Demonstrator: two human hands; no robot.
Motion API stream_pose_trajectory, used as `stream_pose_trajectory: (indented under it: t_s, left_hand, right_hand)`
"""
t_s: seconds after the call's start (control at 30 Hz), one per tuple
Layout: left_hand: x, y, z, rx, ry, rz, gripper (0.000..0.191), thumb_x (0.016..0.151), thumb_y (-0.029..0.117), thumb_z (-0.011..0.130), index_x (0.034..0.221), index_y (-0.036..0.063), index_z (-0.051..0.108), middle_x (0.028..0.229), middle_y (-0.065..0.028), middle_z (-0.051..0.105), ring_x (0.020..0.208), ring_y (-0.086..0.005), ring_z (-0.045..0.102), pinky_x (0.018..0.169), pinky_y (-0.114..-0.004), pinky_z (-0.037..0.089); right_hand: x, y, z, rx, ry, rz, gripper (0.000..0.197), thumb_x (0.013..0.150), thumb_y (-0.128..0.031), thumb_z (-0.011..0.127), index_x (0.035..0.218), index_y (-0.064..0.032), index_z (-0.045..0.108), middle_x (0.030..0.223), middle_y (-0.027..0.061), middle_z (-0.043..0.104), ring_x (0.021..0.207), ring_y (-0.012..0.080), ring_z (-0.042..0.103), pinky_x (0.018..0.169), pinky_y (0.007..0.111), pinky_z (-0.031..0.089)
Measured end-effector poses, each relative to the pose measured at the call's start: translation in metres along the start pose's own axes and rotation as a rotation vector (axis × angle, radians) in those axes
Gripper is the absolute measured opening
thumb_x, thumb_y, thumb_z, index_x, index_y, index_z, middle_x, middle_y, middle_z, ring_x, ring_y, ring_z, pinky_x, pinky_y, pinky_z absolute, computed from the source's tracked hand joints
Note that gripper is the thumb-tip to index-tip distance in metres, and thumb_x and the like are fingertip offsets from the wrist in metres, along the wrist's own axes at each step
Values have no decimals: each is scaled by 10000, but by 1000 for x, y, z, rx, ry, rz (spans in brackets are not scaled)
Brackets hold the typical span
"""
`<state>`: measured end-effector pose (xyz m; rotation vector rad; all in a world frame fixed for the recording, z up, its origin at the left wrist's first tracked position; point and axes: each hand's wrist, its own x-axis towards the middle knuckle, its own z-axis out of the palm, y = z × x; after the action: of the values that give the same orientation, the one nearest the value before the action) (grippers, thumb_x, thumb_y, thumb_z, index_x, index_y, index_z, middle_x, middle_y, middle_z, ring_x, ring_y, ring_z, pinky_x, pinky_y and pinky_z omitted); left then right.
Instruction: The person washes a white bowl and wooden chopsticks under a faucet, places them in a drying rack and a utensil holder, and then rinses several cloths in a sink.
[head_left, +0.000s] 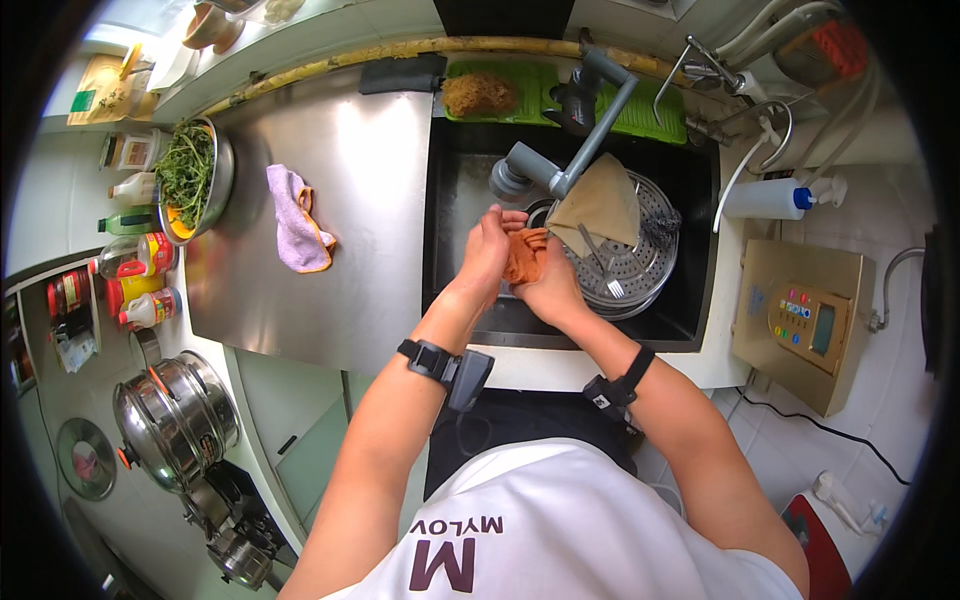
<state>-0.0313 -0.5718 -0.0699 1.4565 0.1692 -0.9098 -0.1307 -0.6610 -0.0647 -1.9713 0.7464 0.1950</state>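
A bunched orange cloth (525, 259) is between my two hands above the black sink (487, 324). My right hand (553, 283) grips it from the right side. On the other side, my left hand (487, 247) has its fingers extended past the cloth, its palm side against the cloth's left edge. Just beyond my right hand, a folded beige cloth (600, 199) lies over round perforated metal steamer trays (651, 259). A metal fork (604, 266) rests on those trays, beside a dark steel-wool scrubber (661, 227). The grey faucet (592, 135) reaches over the sink.
Left of the sink, a purple cloth (294, 221) lies on the steel counter (367, 225). A metal bowl of greens (187, 176) stands farther left, near several bottles. Behind the sink is a green drain tray (645, 112) with a tan fibre scrubber (480, 94).
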Motion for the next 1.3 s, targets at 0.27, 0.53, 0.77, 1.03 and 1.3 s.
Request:
stream_pose_trajectory:
  t_s: [0.27,0.53,0.77,1.03,1.3]
  left_hand:
    - [-21,10,-61,73,50,22,495,1040,412,364,971,-7,619,862,-92,651,836,-176,630,772,-344,512]
    - [-26,85,-173,-138,73,161,483,1068,401,252,1095,24,552,1023,-113,650,943,-207,662,864,-347,548]
    - [-9,106,-299,381,374,324,518,1015,389,392,1054,-55,655,973,-105,675,895,-177,628,845,-320,484]
    - [-17,124,-288,1052,604,713,407,977,235,388,1081,-11,695,1253,-253,610,1187,-348,578,1041,-407,410]
    - [-57,95,-178,549,123,650,403,996,275,418,1032,-35,672,986,-122,694,848,-169,628,790,-313,505]
  right_hand:
    - [-9,-26,10,488,-245,-233,801,833,-111,737,1490,0,294,1350,151,511,1213,209,543,1014,335,461]
    - [-10,10,-21,-119,-216,-147,442,796,-174,738,1172,29,621,1073,179,660,925,267,663,789,360,543]
    - [17,96,-91,-458,-53,134,329,734,-192,744,1010,-23,687,942,180,701,913,354,679,809,424,531]
    - [4,127,-109,-581,69,328,283,755,-148,736,990,-4,672,845,145,689,838,319,679,767,396,532]
    - [42,123,-99,-529,293,94,420,771,-145,703,1166,-41,609,1140,232,643,1050,421,626,891,447,519]
